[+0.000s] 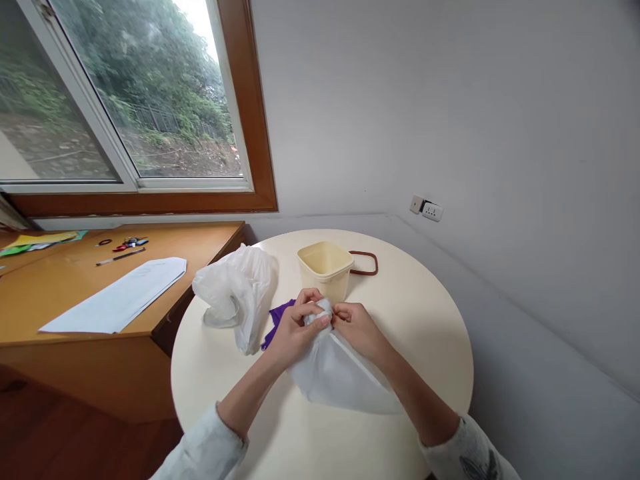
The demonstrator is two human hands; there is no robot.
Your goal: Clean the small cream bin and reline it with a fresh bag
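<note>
A white plastic bag [343,380] hangs from both of my hands over the near half of the round table, its upper part bunched up. My left hand [299,327] is closed around the bunched plastic, thumb on top. On the other side, my right hand [357,327] pinches the same bunch with its fingertips. Just beyond my hands stands a cream-coloured square bin [325,263], upright and open at the top. Behind it, to the right, lies a brown rounded-square ring [367,263]. Some purple cloth or plastic [277,319] shows partly behind my left hand.
Another crumpled white plastic bag [240,290] lies at the left of the round table [425,333]. A wooden desk [210,243] adjoins on the left, bearing paper sheets [120,297], a pen [120,257] and keys [131,244]. Walls stand behind and to the right.
</note>
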